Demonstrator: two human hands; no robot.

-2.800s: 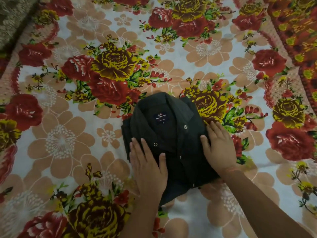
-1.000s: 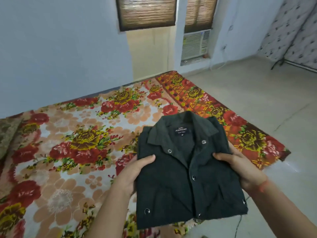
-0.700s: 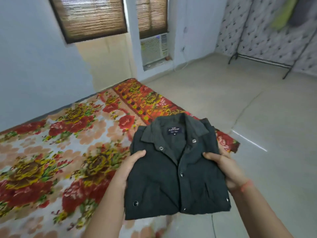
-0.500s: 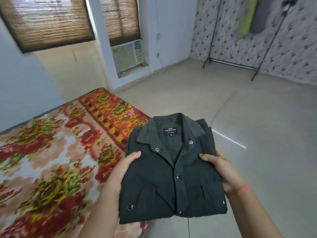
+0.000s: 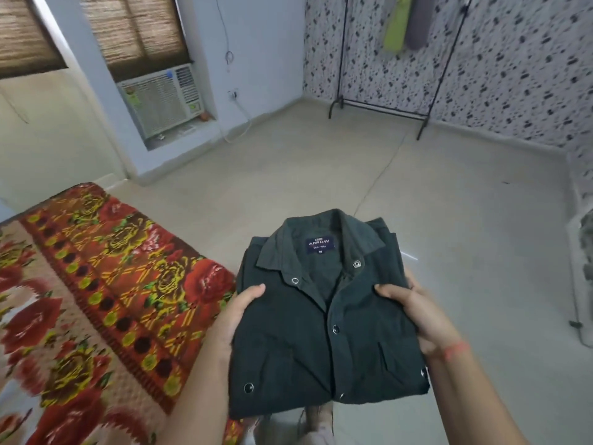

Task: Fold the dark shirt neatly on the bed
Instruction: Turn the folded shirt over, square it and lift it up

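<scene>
Dark shirt (image 5: pixel 321 335) is folded into a compact rectangle, collar up and away from us, navy brand label showing inside the neck, snap buttons down the front placket. We hold it up in the air in front of us, off the bed (image 5: pixel 96 300), over the bare floor (image 5: pixel 465 226) just past the bed's right edge. Our left hand (image 5: pixel 234 316) grips the shirt's left edge, thumb lying flat on top of the fabric, the other fingers hidden underneath. Our right hand (image 5: pixel 420 316) grips the right edge the same way, thumb on top near the open placket, fingers wrapped below; a red thread band sits on that wrist. Both hands are closed on the cloth, neither flat nor loose. Shirt's lower edge hangs a little past our forearms, slightly uneven at the bottom. Bed with its red and yellow floral sheet lies to our left, its corner near the shirt's left side but we cannot tell if they touch. Floor ahead and to the right is wide open. Further off, a window air conditioner (image 5: pixel 162 99) sits low in the far wall under bamboo blinds (image 5: pixel 134 30), and a black clothes rack (image 5: pixel 385 104) stands against the speckled right wall with a green garment (image 5: pixel 396 24) hanging on it.
</scene>
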